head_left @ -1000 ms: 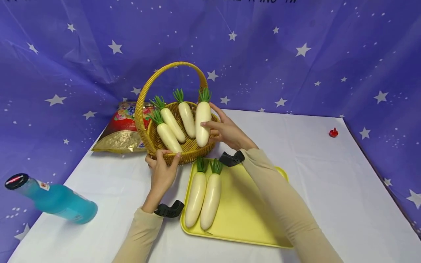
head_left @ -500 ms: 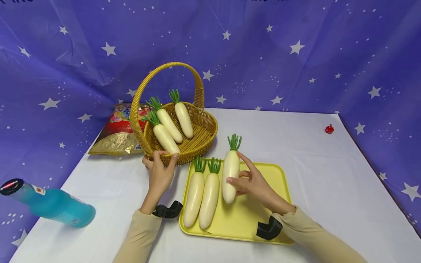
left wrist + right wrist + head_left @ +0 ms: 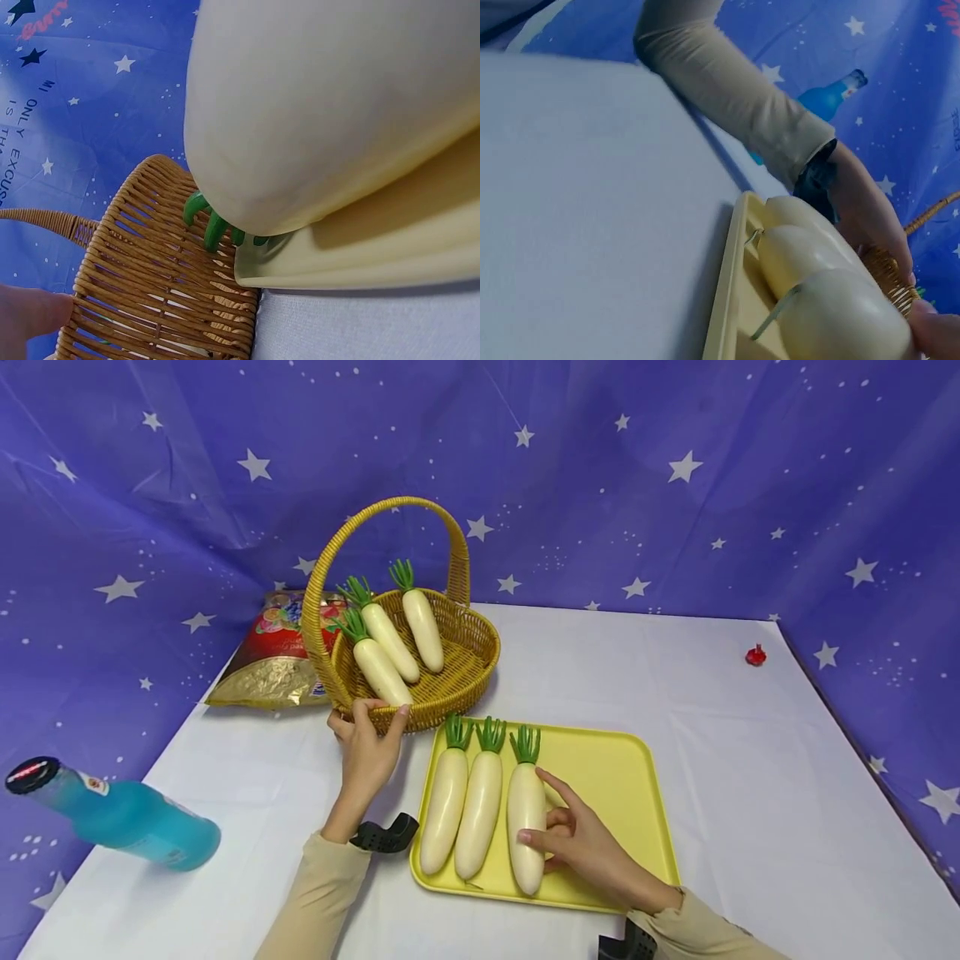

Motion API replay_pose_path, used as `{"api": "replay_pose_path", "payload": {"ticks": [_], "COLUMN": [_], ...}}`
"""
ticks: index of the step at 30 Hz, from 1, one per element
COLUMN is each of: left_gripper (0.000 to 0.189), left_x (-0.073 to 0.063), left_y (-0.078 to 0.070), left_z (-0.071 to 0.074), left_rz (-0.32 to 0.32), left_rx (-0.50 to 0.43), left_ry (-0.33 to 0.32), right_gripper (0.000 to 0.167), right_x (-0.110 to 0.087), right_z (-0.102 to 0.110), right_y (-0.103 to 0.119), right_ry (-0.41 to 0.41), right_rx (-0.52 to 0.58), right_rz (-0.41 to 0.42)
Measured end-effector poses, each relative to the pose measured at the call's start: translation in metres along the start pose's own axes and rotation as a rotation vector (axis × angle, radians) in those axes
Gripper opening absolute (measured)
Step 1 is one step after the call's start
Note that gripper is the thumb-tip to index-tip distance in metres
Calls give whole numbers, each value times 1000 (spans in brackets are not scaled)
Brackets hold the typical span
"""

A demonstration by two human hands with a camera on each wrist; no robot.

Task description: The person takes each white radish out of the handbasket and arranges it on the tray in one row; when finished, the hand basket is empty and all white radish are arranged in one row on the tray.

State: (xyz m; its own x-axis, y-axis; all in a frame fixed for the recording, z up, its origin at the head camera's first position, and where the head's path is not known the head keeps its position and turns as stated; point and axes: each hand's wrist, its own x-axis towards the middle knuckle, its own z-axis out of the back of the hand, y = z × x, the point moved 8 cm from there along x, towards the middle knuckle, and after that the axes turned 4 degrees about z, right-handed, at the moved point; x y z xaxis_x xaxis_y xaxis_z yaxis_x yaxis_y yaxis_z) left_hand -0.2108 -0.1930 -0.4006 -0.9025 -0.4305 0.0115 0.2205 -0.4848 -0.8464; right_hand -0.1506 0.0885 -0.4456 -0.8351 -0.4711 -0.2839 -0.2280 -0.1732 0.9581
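In the head view my right hand holds a white radish with green stubby leaves between thumb and fingers, low over the yellow tray. Left of it on the tray lie two more white radishes, the outer radish and the inner radish, side by side with leaves toward the basket. My left hand grips the near rim of the wicker basket, thumb over the edge. Three radishes lie inside, among them a back radish. A left fingertip shows at the rim in the left wrist view.
A blue bottle stands at the left. Behind the basket's left side lies a red and gold food bag. A small red object sits far right on the white tablecloth. A starry purple cloth hangs behind.
My right hand has taken a radish from the basket's right side and brought it down toward me onto the tray area, beside the other two. The left hand stays on the basket rim.
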Motion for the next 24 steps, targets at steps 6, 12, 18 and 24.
{"api": "replay_pose_path", "payload": {"ticks": [6,12,18,24], "left_gripper": [47,48,49,48], "left_x": [0,1,0,1], "left_y": [-2,-2,0,1], "left_z": [-1,0,0,0], "left_rz": [-2,-5,3,10], "left_rx": [-14,-14,-8,-13], "left_ry": [3,-1,9,13], "right_gripper": [69,49,41,33], "right_x": [4,5,6,8], "right_z": [2,7,10,12], "right_y": [2,7,14,29], "right_ry": [-36,-66,-72,-82], "right_rx": [-32,-88,-159,-217], "right_rz": [30,72,116,227]}}
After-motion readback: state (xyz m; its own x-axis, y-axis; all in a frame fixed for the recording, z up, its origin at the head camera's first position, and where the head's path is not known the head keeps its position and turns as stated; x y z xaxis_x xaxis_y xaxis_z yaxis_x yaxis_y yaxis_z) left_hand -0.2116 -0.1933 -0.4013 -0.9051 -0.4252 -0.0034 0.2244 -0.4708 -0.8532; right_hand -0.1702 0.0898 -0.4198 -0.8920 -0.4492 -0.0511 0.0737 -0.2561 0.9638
